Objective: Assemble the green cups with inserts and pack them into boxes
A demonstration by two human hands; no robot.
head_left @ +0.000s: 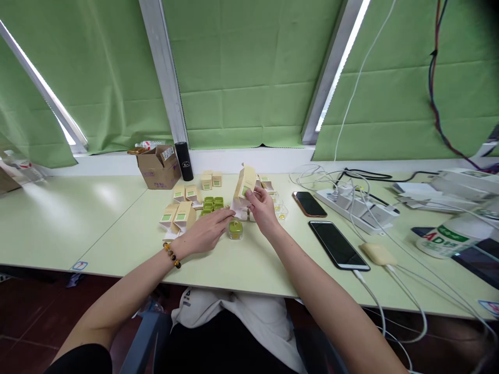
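Observation:
My right hand [263, 210] grips a small cream carton [245, 183] with a green square label, raised and tilted above the table. White flaps stick out at its lower end. Beside it, my left hand [208, 228] has its fingers stretched out, with the tips at those flaps; I cannot tell whether they touch. On the table just below the hands stands a small clear jar with green inside [235, 229]. Several green square pots [208, 203] sit in a cluster behind my left hand. More cream cartons [185, 215] stand to the left, some with flaps open.
A brown cardboard box [159, 167] and a black cylinder [184, 161] stand at the back left. Two phones [338, 245] lie on the right, near a white power strip [356, 210] with tangled cables. A large white bottle [448, 236] lies at the far right.

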